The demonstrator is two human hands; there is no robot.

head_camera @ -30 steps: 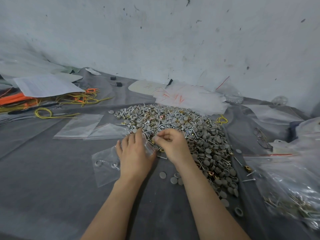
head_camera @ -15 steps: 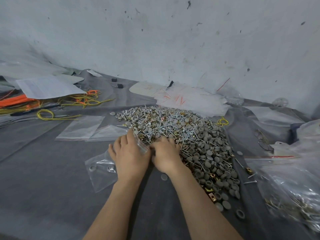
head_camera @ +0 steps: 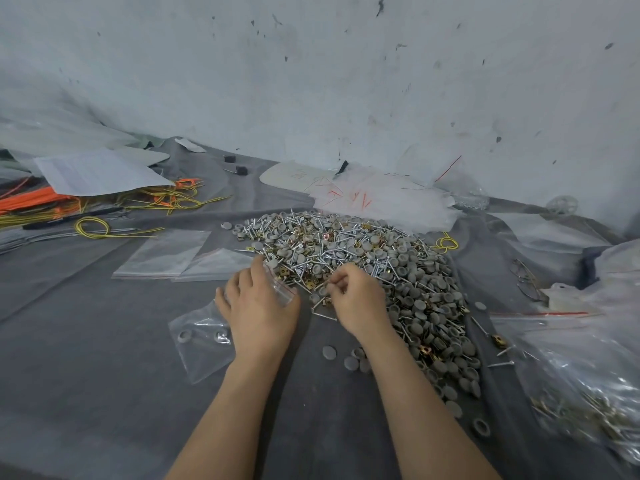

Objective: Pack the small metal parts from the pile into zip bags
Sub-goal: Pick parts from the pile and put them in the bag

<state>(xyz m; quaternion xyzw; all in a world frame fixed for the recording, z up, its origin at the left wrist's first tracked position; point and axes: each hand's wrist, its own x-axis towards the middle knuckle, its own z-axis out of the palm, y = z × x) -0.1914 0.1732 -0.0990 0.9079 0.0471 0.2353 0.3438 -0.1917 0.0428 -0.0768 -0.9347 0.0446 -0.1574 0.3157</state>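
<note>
Zip bag (head_camera: pixel 201 344) at 7 o'clock, only a few caps (head_camera: pixel 183 336) inside; my left hand (head_camera: pixel 259 313) grips its mouth. Right hand (head_camera: pixel 360 303) pinches a metal part (head_camera: pixel 328 289) at the near edge of the pile (head_camera: pixel 363 258), 12 o'clock. Most of it is left to pack; empty bags (head_camera: pixel 166 254) at 10.

Looks like a rough small-parts packing workshop: stained, chipped wall (head_camera: pixel 311 81), grey-sheeted desk (head_camera: pixel 86 341) heaped with loose screws and caps (head_camera: pixel 363 258), stacked empty zip bags (head_camera: pixel 166 252), tangled yellow and orange ties (head_camera: pixel 166 199), filled bags (head_camera: pixel 588 393) rightward.
</note>
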